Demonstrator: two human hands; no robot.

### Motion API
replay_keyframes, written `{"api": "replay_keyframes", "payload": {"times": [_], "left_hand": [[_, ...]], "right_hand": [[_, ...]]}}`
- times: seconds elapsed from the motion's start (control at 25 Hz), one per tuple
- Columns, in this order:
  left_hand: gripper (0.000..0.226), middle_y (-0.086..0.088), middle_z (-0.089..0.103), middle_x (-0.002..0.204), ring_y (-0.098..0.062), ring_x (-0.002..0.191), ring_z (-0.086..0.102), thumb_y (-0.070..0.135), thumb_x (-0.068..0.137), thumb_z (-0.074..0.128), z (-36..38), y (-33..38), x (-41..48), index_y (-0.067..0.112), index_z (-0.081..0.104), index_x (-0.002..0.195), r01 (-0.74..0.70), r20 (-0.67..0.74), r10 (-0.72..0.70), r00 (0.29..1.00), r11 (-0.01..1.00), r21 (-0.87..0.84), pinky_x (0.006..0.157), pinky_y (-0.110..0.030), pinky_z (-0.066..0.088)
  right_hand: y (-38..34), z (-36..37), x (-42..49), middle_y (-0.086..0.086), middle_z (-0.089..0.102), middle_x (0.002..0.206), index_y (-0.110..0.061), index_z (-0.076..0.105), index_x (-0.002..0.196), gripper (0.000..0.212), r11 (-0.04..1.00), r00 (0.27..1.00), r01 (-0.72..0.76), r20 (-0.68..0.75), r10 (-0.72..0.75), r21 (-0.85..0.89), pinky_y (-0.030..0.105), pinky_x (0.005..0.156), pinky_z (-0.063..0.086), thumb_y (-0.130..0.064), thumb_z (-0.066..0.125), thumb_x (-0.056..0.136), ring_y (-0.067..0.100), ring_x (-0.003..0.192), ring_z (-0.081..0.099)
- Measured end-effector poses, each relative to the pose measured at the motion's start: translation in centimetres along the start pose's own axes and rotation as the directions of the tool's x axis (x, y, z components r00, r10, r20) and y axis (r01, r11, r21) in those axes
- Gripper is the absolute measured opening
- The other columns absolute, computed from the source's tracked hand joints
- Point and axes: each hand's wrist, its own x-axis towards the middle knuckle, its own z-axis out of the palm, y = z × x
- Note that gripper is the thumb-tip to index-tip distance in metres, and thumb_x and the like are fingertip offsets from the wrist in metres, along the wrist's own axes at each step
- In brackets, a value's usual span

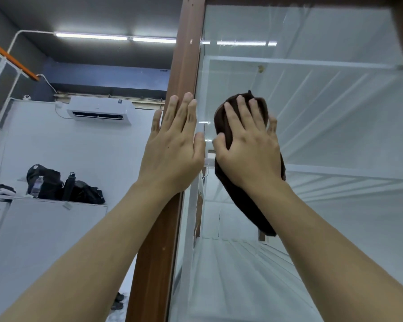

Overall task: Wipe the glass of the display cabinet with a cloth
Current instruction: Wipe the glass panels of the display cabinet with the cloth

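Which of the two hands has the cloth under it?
The right hand, its fingers spread flat over the dark brown cloth on the glass. The left hand holds no cloth; it rests flat on the wooden frame.

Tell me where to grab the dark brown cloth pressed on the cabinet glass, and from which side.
Probably the loose tail of the dark brown cloth, which hangs free below the wrist; pinch it from below. The upper part lies flat between the right hand and the clear cabinet glass, leaving no edge to grip.
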Motion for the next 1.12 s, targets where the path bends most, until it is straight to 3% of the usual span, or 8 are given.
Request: {"api": "replay_keyframes", "payload": {"times": [0.16, 0.32, 0.44, 0.56, 0.76, 0.88, 1.0, 1.12], "left_hand": [[0.067, 0.004, -0.011, 0.170, -0.011, 0.155, -0.017, 0.038, 0.099, 0.014, -0.1, -0.1, 0.0, 0.019, -0.003, 0.161, -0.010, -0.005, 0.010, 1.000, 1.000, -0.007, 0.121, -0.027, -0.020], [0.066, 0.004, -0.012, 0.170, -0.010, 0.154, -0.018, 0.038, 0.099, 0.012, 0.0, 0.0, -0.1, 0.020, -0.002, 0.161, -0.009, 0.004, 0.009, 1.000, 1.000, 0.002, 0.121, -0.028, -0.021], [0.067, 0.005, -0.010, 0.170, -0.011, 0.155, -0.016, 0.037, 0.097, 0.012, -0.1, -0.1, 0.0, 0.019, 0.000, 0.161, -0.003, -0.001, 0.003, 1.000, 1.000, 0.016, 0.121, -0.028, -0.020], [0.066, 0.003, -0.011, 0.170, -0.013, 0.155, -0.017, 0.040, 0.099, 0.012, -0.1, 0.0, 0.0, 0.021, 0.001, 0.162, -0.006, 0.025, 0.005, 1.000, 0.999, 0.033, 0.122, -0.032, -0.017], [0.071, -0.001, -0.020, 0.168, -0.019, 0.154, -0.022, 0.056, 0.097, 0.011, 0.2, 1.3, -1.2, 0.028, 0.000, 0.162, 0.020, 0.077, -0.032, 0.997, 0.987, 0.157, 0.123, -0.047, -0.016], [0.073, -0.008, -0.017, 0.169, -0.025, 0.155, -0.018, 0.058, 0.097, 0.009, 1.0, 2.8, -1.8, 0.024, 0.006, 0.162, 0.061, 0.042, -0.072, 0.997, 0.975, 0.215, 0.125, -0.054, -0.008], [0.074, -0.009, -0.013, 0.169, -0.027, 0.156, -0.016, 0.059, 0.097, 0.007, 1.5, 4.2, -2.2, 0.022, 0.006, 0.162, 0.047, 0.031, -0.056, 0.998, 0.974, 0.222, 0.125, -0.055, -0.007], [0.072, -0.005, -0.013, 0.170, -0.021, 0.156, -0.016, 0.057, 0.099, 0.009, 2.6, 6.3, -3.3, 0.023, 0.003, 0.162, -0.022, 0.059, 0.013, 0.998, 0.988, 0.150, 0.125, -0.048, -0.013]], "right_hand": [[2.1, -0.1, -4.9, 0.000, 0.019, 0.170, -0.024, 0.031, 0.160, 0.070, 0.994, 0.995, 0.101, 0.010, -0.100, -0.053, 0.046, 0.128, 0.002, -0.048, 0.029, 0.095, 0.017, 0.158, 0.009], [3.0, -1.1, 0.9, 0.000, 0.007, 0.172, -0.025, 0.019, 0.163, 0.072, 0.989, 0.990, -0.140, 0.012, 0.140, -0.043, 0.048, 0.128, -0.006, -0.046, 0.024, 0.094, 0.017, 0.159, -0.001], [-0.2, 0.0, -0.5, 0.001, 0.010, 0.172, -0.024, 0.022, 0.162, 0.070, 0.999, 0.999, 0.039, 0.015, -0.039, -0.012, 0.047, 0.128, -0.006, -0.045, 0.026, 0.096, 0.017, 0.159, 0.001], [1.6, -0.2, -7.4, 0.001, 0.024, 0.169, -0.023, 0.035, 0.159, 0.067, 0.978, 0.978, 0.205, 0.043, -0.203, -0.045, 0.051, 0.127, 0.011, -0.045, 0.033, 0.095, 0.019, 0.158, 0.015], [8.0, -2.9, -1.7, -0.001, 0.009, 0.172, -0.026, 0.022, 0.162, 0.073, 0.987, 0.989, -0.142, 0.017, 0.144, -0.075, 0.050, 0.127, -0.002, -0.049, 0.023, 0.093, 0.018, 0.159, 0.003], [5.2, -1.9, -0.7, 0.000, 0.004, 0.172, -0.026, 0.016, 0.163, 0.072, 0.998, 0.999, -0.037, 0.033, 0.038, -0.046, 0.048, 0.128, -0.004, -0.048, 0.024, 0.096, 0.018, 0.159, -0.002], [5.9, -1.6, -5.9, -0.001, 0.014, 0.171, -0.025, 0.026, 0.161, 0.069, 0.993, 0.992, 0.118, 0.039, -0.117, -0.027, 0.048, 0.129, 0.006, -0.049, 0.027, 0.096, 0.016, 0.159, 0.005], [11.0, -3.4, -7.2, -0.001, 0.018, 0.170, -0.026, 0.030, 0.160, 0.071, 0.997, 0.999, 0.042, 0.023, -0.040, -0.068, 0.049, 0.128, 0.010, -0.050, 0.026, 0.094, 0.016, 0.158, 0.010]]}}
